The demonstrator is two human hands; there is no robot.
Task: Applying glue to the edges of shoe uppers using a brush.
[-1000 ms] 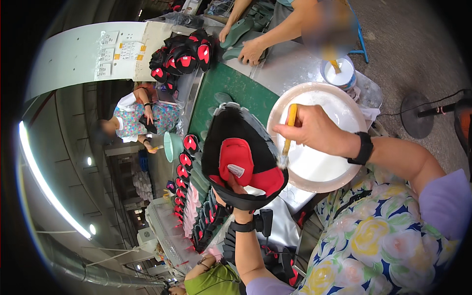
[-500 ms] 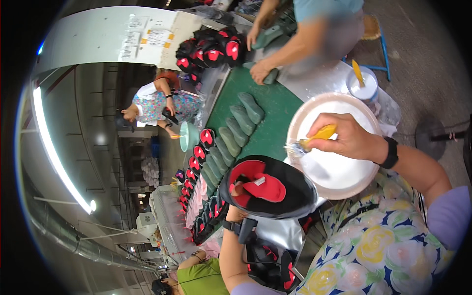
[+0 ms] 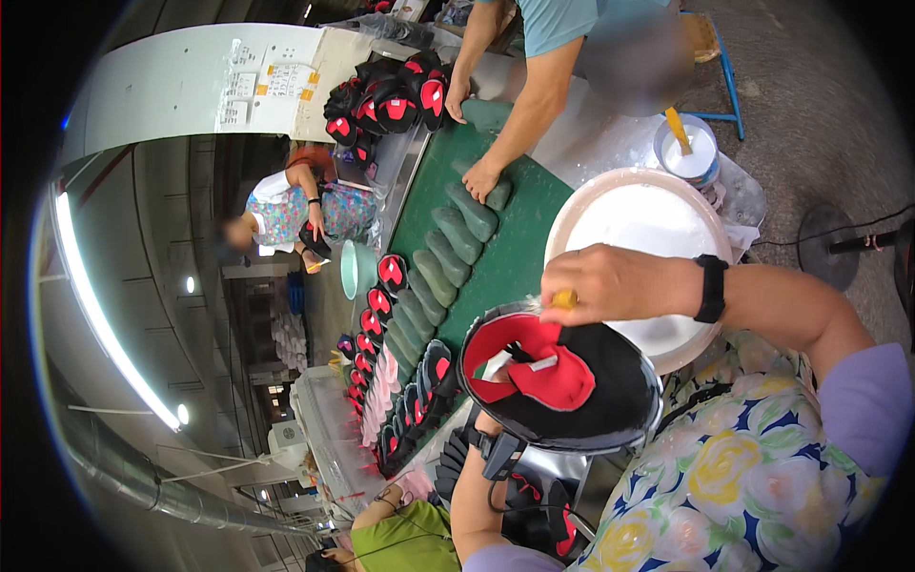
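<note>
A black shoe upper with a red lining (image 3: 615, 381) is held up in front of me. My left hand (image 3: 488, 421) grips it from below. Most of that hand is hidden behind the upper, though a bit of finger shows through its opening. My right hand (image 3: 620, 283) is closed round a brush with a yellow handle (image 3: 564, 298). Its pale bristles are at the upper's far edge, partly covered by my fingers. Just behind my right hand stands a wide pale basin of white liquid (image 3: 640, 176).
Green shoe lasts (image 3: 448, 255) line the green conveyor belt (image 3: 529, 224), beside several black-and-red uppers (image 3: 391, 273). Across it, a co-worker's hand (image 3: 484, 179) touches a last. A small tub with a brush (image 3: 701, 172) stands right of the basin. Another person (image 3: 310, 205) works at the left.
My right hand has moved left and down from over the basin, bringing the brush to the upper's edge. The upper has shifted slightly right and down. The co-worker has set a last down.
</note>
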